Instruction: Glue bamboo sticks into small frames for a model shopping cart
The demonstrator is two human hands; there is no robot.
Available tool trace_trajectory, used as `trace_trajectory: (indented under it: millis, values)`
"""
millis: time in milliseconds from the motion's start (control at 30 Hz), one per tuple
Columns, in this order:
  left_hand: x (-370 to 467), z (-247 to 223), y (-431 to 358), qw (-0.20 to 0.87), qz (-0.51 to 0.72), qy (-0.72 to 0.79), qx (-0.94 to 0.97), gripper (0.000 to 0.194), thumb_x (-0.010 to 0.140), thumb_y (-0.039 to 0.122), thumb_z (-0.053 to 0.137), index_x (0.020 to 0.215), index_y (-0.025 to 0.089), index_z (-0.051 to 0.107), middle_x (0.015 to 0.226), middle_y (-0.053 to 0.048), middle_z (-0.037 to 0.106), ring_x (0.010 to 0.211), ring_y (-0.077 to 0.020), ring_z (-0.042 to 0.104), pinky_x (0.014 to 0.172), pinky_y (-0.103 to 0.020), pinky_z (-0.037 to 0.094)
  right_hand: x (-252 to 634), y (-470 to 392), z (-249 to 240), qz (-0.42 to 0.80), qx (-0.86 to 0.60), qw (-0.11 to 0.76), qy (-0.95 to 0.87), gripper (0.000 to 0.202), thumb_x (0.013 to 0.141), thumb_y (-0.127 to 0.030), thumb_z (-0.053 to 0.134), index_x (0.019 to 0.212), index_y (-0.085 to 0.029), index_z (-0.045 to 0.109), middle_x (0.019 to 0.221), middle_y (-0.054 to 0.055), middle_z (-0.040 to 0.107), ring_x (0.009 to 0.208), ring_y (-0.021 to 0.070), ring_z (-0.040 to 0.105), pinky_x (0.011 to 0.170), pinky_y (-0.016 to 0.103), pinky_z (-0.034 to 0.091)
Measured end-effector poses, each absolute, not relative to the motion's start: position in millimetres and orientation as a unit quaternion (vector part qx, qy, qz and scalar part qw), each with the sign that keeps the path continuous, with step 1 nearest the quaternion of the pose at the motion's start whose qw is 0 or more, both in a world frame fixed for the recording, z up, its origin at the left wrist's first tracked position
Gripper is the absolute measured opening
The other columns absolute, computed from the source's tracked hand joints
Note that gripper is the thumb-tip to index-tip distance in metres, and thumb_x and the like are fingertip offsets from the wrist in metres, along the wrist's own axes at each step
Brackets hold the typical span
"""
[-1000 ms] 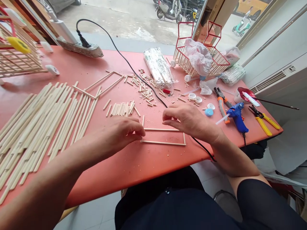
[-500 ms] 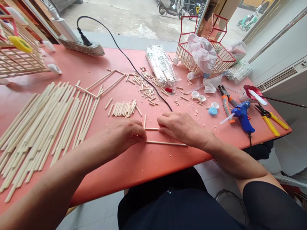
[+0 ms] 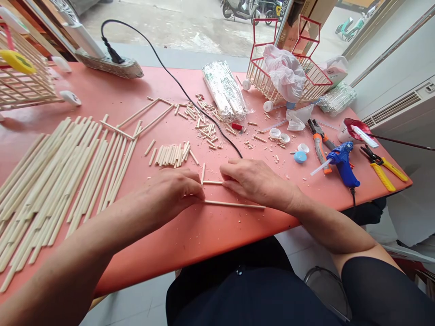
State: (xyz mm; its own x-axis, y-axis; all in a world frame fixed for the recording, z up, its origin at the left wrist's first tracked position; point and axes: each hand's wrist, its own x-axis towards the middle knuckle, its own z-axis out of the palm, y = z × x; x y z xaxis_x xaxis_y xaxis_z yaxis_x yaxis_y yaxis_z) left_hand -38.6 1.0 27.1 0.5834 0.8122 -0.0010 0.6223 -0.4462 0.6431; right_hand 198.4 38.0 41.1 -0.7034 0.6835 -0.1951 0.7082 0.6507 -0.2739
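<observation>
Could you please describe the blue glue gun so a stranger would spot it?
Find the right end of the pink tabletop. Between orange-handled pliers and yellow-handled pliers lies the blue plastic glue gun, the only one with a translucent stick and black cord.

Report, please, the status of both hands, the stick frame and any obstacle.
Left hand at left end of stick frame; right hand at its far stick. Frame partly hidden. Black cord close by right hand.

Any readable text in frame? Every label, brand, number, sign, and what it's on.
No legible text.
White cup: dark marks, too small to read.
Shiny stick packet: faint green marks, too blurred to read.
Yellow piece on the left: dark mark, unreadable.
</observation>
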Motion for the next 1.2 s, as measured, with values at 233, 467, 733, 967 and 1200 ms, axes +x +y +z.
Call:
trace_trajectory:
  millis: [233, 467, 733, 967, 1200]
  values:
    - [-38.5, 42.4, 15.5, 0.283, 0.207, 0.572, 0.742, 0.027, 0.089, 0.037, 0.055, 0.096, 0.022, 0.076, 0.091, -0.005, 0.079, 0.080, -0.0242, 0.070, 0.076, -0.035, 0.050, 197.2, 37.3, 43.8, -0.138, 0.387, 0.051, 0.910, 0.015, 0.103, -0.017, 0.051, 0.100, -0.016, 0.065, 0.104, 0.009, 0.069, 0.079, 0.0163, 0.052, 0.063, 0.031, 0.024]
    - [-37.2, 38.3, 21.3, 0.297, 0.177, 0.585, 0.733, 0.031, 0.088, 0.040, 0.052, 0.093, 0.020, 0.075, 0.088, -0.007, 0.078, 0.084, -0.0271, 0.071, 0.079, -0.038, 0.051, 191.4, 37.2, 41.0, -0.096, 0.379, 0.039, 0.920, 0.009, 0.101, -0.019, 0.061, 0.107, -0.014, 0.066, 0.109, 0.010, 0.071, 0.089, 0.0192, 0.057, 0.069, 0.031, 0.030]
    - [-34.9, 30.9, 19.9, 0.319, 0.186, 0.574, 0.731, 0.033, 0.090, 0.039, 0.053, 0.103, 0.018, 0.075, 0.100, -0.010, 0.080, 0.099, -0.0307, 0.073, 0.085, -0.041, 0.053, 186.0, 32.9, 31.7, -0.070, 0.365, 0.044, 0.927, 0.016, 0.102, -0.012, 0.050, 0.104, -0.012, 0.066, 0.107, 0.012, 0.072, 0.086, 0.0202, 0.058, 0.070, 0.034, 0.031]
    - [-39.4, 40.3, 22.4, 0.424, 0.216, 0.559, 0.680, 0.032, 0.089, 0.045, 0.058, 0.086, 0.017, 0.073, 0.067, -0.003, 0.064, 0.059, -0.0163, 0.056, 0.053, -0.028, 0.043, 187.9, 33.9, 38.0, -0.059, 0.354, -0.001, 0.934, 0.019, 0.106, -0.018, 0.049, 0.098, -0.011, 0.066, 0.095, 0.010, 0.072, 0.081, 0.0184, 0.054, 0.071, 0.032, 0.032]
    - [-45.7, 36.3, 25.4, 0.515, 0.242, 0.511, 0.644, 0.029, 0.088, 0.045, 0.066, 0.081, 0.018, 0.073, 0.069, -0.003, 0.062, 0.056, -0.0114, 0.048, 0.050, -0.024, 0.039, 194.7, 36.8, 34.5, -0.080, 0.314, -0.104, 0.940, 0.016, 0.105, -0.017, 0.051, 0.094, -0.015, 0.062, 0.091, 0.007, 0.069, 0.082, 0.0171, 0.052, 0.074, 0.030, 0.034]
